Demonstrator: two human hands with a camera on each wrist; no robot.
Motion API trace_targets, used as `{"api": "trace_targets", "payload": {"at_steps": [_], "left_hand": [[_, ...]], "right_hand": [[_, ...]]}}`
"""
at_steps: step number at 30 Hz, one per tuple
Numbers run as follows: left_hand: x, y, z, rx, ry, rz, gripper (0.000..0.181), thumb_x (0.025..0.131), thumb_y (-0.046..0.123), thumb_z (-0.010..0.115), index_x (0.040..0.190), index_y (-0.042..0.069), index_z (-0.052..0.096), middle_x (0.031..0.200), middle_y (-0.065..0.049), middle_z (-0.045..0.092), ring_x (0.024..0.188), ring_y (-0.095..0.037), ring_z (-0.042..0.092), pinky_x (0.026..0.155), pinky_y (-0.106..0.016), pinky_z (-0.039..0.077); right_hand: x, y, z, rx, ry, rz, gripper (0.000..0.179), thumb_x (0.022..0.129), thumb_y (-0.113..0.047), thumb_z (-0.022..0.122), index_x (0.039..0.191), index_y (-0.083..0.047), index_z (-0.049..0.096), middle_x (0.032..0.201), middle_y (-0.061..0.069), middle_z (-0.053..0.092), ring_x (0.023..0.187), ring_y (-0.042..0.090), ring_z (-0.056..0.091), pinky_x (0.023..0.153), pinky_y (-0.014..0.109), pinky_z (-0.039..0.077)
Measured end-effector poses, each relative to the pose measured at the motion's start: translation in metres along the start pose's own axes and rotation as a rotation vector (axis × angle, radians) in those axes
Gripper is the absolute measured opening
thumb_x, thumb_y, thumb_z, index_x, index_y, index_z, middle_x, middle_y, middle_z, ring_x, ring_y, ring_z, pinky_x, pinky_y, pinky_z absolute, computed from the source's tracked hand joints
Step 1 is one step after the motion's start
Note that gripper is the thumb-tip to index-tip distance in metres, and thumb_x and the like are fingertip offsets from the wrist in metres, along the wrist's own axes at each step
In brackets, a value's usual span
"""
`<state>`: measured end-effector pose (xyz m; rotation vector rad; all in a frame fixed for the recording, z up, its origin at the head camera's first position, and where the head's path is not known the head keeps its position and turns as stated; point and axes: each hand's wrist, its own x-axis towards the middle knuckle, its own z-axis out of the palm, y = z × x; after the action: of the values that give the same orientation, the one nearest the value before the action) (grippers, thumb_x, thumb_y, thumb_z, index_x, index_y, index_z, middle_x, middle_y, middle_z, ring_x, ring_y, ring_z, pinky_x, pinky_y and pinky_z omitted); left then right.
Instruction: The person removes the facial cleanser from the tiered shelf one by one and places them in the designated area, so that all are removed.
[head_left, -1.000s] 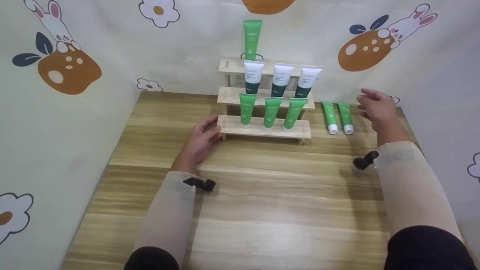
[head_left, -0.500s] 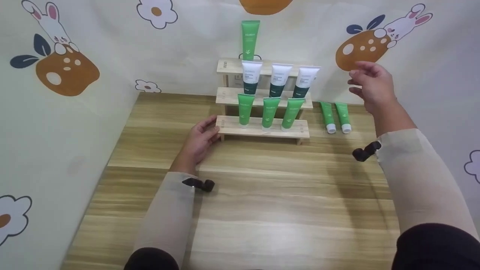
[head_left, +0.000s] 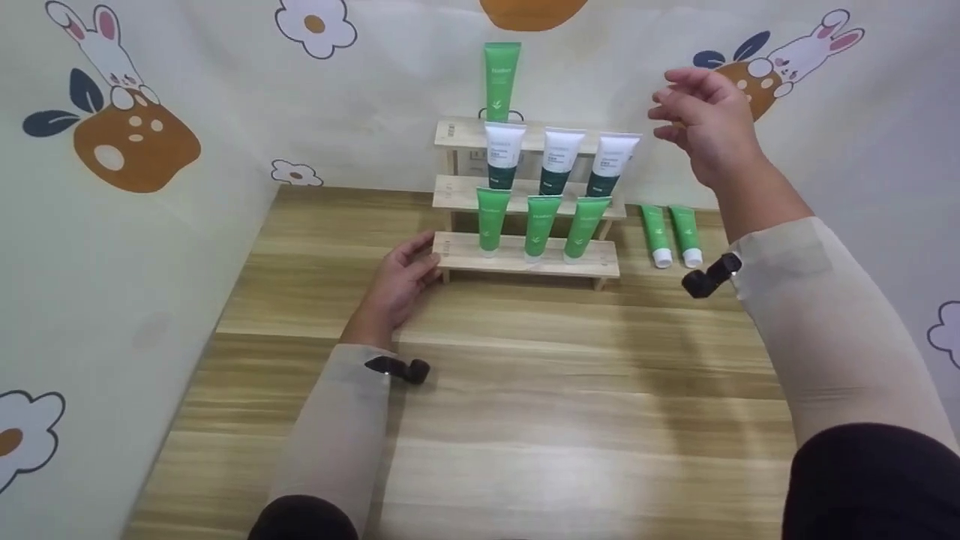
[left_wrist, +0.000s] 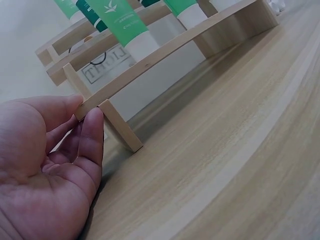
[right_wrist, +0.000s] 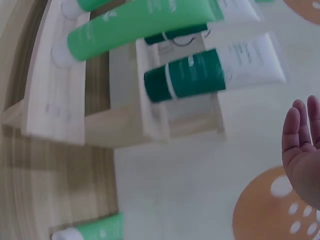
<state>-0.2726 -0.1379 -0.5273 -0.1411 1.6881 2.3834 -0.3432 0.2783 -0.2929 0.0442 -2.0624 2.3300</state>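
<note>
A three-step wooden display rack (head_left: 459, 262) stands at the back of the table. My left hand (head_left: 397, 281) pinches the left end of its lowest step; in the left wrist view the thumb lies above the board's end and a finger below. Three green squeeze tubes (head_left: 491, 217) stand on caps on the lowest step. On the middle step are three white and dark-green tubes (head_left: 559, 150). A single green tube (head_left: 500, 79) stands at the left of the top step. My right hand (head_left: 709, 127) is raised right of the rack, fingers loosely bent, holding nothing.
Two green tubes with white caps, a left one (head_left: 657, 234) and a right one (head_left: 685, 234), lie on the wooden table (head_left: 525, 390) right of the rack. A printed cloth backdrop (head_left: 375, 105) closes off the back and both sides.
My right hand has risen from beside the two lying tubes and moved left toward the top of the rack. My left hand has stayed on the rack's end.
</note>
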Motion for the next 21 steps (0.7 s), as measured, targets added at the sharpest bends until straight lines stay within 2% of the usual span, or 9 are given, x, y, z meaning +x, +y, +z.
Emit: {"api": "trace_targets", "payload": {"at_steps": [8, 21], "left_hand": [[0.000, -0.001, -0.001, 0.001, -0.003, -0.001, 0.057, 0.106, 0.004, 0.063, 0.160, 0.010, 0.046, 0.163, -0.005, 0.050, 0.128, -0.016, 0.063, 0.099, -0.024, 0.060], [0.001, -0.002, -0.001, 0.000, 0.008, -0.010, 0.056, 0.106, 0.005, 0.063, 0.160, 0.012, 0.048, 0.165, -0.004, 0.049, 0.127, -0.016, 0.063, 0.099, -0.025, 0.060]], "right_hand": [[0.010, -0.017, 0.048, -0.061, -0.103, -0.063, 0.048, 0.095, -0.021, 0.082, 0.138, -0.009, 0.064, 0.121, 0.007, 0.069, 0.111, 0.023, 0.069, 0.093, 0.029, 0.062], [0.028, -0.021, 0.107, -0.186, -0.203, 0.004, 0.041, 0.102, -0.022, 0.074, 0.141, -0.018, 0.065, 0.140, 0.009, 0.068, 0.128, 0.026, 0.066, 0.116, 0.040, 0.054]]}}
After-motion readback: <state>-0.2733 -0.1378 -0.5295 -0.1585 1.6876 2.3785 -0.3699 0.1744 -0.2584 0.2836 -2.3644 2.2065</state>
